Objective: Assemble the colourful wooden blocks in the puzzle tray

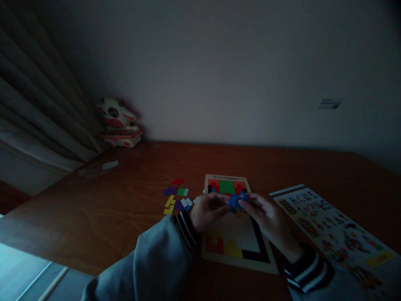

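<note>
Over the middle of a wooden puzzle board [247, 238], my two hands face each other. Blue puzzle pieces [233, 200] sit between the fingertips; whether they are separate or pressed together is hard to tell in the dim light. My left hand [206, 213] pinches the blue from the left side. From the other side, my right hand [267, 215] grips blue with thumb and fingers. Coloured pieces fill the board's far end, including a green block [226, 187]. Red, yellow and black pieces line its near and right edges. My hands hide part of the board's middle.
Loose pieces lie left of the board, among them a red one [178, 182], a purple one [170, 191] and a yellow one [169, 205]. A printed pattern sheet [332, 230] lies to the right. A cow-shaped toy [119, 123] stands at the back left by the curtain [40, 96].
</note>
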`<state>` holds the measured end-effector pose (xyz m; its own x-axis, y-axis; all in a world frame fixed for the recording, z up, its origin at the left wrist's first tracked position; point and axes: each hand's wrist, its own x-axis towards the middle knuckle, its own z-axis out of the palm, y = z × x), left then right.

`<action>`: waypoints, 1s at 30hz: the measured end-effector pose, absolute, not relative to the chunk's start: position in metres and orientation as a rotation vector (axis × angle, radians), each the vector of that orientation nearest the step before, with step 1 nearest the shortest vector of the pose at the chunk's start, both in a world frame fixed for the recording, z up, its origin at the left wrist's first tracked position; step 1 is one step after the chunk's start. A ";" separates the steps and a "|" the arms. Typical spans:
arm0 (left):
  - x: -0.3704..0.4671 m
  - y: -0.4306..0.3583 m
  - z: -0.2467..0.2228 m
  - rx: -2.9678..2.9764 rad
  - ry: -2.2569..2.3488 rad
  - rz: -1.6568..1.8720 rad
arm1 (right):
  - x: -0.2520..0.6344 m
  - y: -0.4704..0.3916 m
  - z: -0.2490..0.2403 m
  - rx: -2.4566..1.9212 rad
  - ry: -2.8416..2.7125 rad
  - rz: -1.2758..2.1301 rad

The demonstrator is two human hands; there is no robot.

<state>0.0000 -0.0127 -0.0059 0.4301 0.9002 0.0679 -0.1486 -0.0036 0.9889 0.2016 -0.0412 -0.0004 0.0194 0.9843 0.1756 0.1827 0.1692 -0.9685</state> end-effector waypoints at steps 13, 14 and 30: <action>-0.060 0.013 0.011 1.990 0.873 1.120 | 0.215 -0.031 -0.005 -1.197 -1.214 0.830; -0.065 0.012 0.013 2.151 0.825 1.107 | 0.215 -0.031 -0.006 -1.201 -1.221 0.830; -0.065 -0.001 0.006 2.658 0.464 0.766 | 0.211 -0.038 -0.006 -1.189 -1.383 0.877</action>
<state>-0.0653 -0.0015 0.0061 0.8018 0.3949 0.4484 0.2145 -0.8907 0.4008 0.2107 -0.0383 -0.0065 0.0586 0.9670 0.2481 0.1878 0.2334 -0.9541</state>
